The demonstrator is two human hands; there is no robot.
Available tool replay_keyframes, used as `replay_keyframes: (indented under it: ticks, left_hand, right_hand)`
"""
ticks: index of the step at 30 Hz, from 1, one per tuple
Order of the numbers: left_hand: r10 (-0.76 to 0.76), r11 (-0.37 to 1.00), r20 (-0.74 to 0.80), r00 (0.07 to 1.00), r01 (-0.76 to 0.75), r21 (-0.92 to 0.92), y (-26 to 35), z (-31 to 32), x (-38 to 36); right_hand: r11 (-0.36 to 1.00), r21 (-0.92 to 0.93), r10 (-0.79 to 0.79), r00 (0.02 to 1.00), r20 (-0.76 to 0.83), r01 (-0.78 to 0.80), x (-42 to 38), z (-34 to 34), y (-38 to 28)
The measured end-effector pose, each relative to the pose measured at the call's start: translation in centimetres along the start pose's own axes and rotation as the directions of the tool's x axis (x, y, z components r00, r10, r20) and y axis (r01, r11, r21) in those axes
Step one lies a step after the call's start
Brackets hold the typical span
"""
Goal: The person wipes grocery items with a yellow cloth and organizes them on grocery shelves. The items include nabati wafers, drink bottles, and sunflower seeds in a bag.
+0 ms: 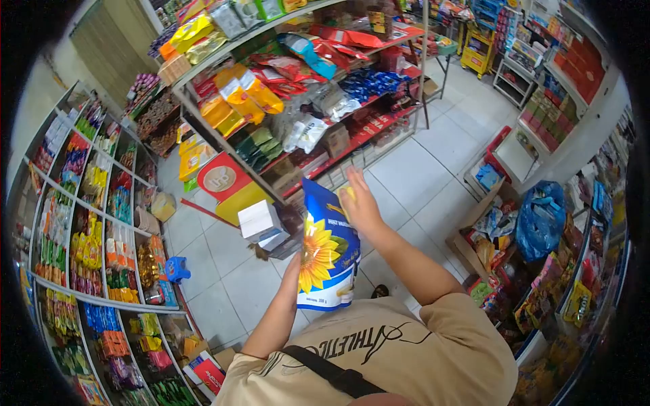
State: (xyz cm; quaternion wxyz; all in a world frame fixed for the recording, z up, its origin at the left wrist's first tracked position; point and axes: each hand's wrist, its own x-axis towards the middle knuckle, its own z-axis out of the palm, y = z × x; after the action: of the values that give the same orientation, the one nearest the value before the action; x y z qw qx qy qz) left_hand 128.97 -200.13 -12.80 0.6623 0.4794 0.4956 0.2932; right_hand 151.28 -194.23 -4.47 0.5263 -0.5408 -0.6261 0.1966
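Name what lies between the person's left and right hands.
In the head view, the blue sunflower bag lies between the left hand, at its left edge and partly hidden, and the right hand, beside its upper right.

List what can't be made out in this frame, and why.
All in the head view:
- Left hand: fingers hidden behind the blue packet.
- Yellow item: mostly covered by the right hand; what it is can't be told.
- Packet's back: turned away from the camera.
- Blue plastic bag: contents hidden by its crumpled plastic.
- Far yellow rack: labels too small to read.
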Motion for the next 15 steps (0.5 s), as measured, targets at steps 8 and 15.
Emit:
replay_keyframes:
  ticks: [8, 15]
  left_hand:
    - [0.204, 0.884, 0.104, 0.973, -0.229, 0.407, 7.2, 3.7, 6.4]
    - [0.548, 0.788, 0.084, 0.832, -0.548, 0.28, 11.3, 6.5, 5.3]
  right_hand:
    - [-0.195, 0.739, 0.422, 0.625, 0.657, -0.645, -7.6, -3.9, 3.8]
    - [-0.279, 0.803, 0.417, 0.686, 0.596, -0.528, -7.5, -4.8, 5.2]
